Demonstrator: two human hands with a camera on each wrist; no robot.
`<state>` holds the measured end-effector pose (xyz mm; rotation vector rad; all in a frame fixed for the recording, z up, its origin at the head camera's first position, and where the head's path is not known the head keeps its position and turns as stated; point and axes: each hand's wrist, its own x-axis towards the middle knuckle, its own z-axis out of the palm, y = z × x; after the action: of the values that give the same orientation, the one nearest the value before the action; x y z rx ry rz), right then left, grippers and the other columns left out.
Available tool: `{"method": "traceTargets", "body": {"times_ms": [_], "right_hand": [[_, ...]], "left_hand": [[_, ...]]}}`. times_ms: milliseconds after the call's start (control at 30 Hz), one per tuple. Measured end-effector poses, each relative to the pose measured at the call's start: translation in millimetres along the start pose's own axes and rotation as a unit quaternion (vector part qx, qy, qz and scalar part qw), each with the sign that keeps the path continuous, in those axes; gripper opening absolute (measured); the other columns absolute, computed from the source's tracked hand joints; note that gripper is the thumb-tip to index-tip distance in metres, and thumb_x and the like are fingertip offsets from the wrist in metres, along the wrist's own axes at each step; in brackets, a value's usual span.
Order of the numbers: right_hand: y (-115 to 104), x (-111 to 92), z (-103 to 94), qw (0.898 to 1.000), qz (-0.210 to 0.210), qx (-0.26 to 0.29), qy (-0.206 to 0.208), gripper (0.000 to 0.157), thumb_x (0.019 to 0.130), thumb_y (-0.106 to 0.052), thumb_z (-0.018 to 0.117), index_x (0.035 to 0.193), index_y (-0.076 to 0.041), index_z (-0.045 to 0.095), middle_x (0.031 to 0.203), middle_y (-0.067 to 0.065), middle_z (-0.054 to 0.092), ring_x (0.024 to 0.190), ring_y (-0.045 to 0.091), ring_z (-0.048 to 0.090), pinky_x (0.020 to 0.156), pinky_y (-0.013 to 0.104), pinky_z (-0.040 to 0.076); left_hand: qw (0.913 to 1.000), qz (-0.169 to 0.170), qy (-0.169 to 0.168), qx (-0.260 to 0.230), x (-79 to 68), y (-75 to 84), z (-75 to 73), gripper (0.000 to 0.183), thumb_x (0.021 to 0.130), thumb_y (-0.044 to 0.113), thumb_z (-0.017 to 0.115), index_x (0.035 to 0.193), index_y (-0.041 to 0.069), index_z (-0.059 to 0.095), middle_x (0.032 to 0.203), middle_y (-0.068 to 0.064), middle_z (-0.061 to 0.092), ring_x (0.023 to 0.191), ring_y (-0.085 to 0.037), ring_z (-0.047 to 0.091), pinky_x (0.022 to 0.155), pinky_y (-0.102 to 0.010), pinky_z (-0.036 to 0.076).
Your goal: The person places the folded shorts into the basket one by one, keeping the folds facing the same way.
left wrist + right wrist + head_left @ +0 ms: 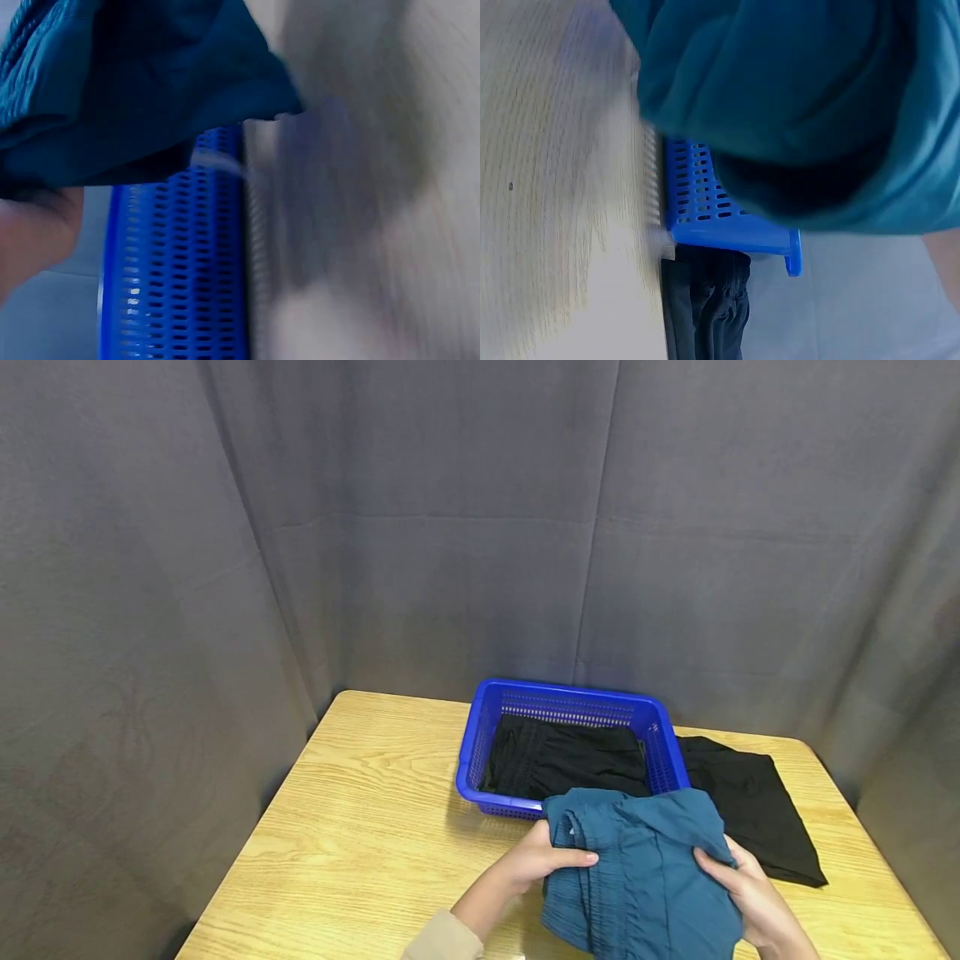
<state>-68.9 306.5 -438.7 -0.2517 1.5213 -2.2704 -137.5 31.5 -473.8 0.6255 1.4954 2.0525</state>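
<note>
Head view, teal garment (652, 881) between left hand (536, 862) and right hand (752, 895), each pinching one side

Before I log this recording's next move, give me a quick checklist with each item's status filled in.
1. Left hand grips the teal elastic-waist garment: ok, thumb on top by the gathered band.
2. Right hand grips its other side: ok, thumb on top.
3. Blue perforated basket upright on the wooden table: ok.
4. Basket floor free: not ok, a folded black garment lies in it.
5. Table right of the basket free: not ok, another black garment lies there.
6. Teal garment clear of the basket: cannot tell; it overlaps the near rim in the head view.
</note>
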Motion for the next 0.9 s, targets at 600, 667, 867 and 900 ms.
{"method": "traceTargets", "body": {"times_ms": [600,667,867,900], "right_hand": [[7,13,9.0,1.0,-0.028,-0.01,-0.005,0.044,0.1,-0.007,0.03,0.118,-0.035,0.059,0.114,-0.01,0.06,0.102,0.011,0.058,0.082,0.031,0.05],[6,14,9.6,0.999,-0.033,-0.009,-0.003,0.045,0.1,-0.006,0.029,0.118,-0.035,0.059,0.113,-0.009,0.06,0.101,0.011,0.058,0.081,0.031,0.05],[3,18,13.2,0.998,-0.045,-0.018,0.025,0.045,0.1,-0.005,0.031,0.116,-0.035,0.06,0.111,-0.009,0.061,0.098,0.011,0.059,0.078,0.03,0.051],[2,19,14.0,0.998,-0.047,-0.018,0.03,0.045,0.1,-0.005,0.031,0.116,-0.035,0.06,0.111,-0.008,0.061,0.097,0.011,0.059,0.077,0.031,0.052]], "left_hand": [[0.9824,-0.004,0.11,0.151,-1.2,26.9,-9.4,0.021,0.073,0.005,0.073,0.088,-0.007,0.065,0.074,0.003,0.062,0.069,-0.004,0.053,0.066,-0.021,0.047],[0.9813,-0.008,0.115,0.154,-0.1,30.7,-10.1,0.016,0.073,0.005,0.073,0.078,-0.007,0.064,0.064,0.005,0.056,0.061,-0.003,0.049,0.059,-0.02,0.046],[0.9767,-0.003,0.121,0.178,4.0,39.6,-13.9,0.019,0.073,0.006,0.074,0.064,0.001,0.059,0.054,0.009,0.047,0.054,-0.002,0.042,0.053,-0.017,0.041],[0.9756,-0.001,0.122,0.183,4.9,40.9,-14.6,0.021,0.073,0.007,0.074,0.063,0.001,0.057,0.054,0.009,0.045,0.053,-0.002,0.041,0.053,-0.017,0.04]]}}
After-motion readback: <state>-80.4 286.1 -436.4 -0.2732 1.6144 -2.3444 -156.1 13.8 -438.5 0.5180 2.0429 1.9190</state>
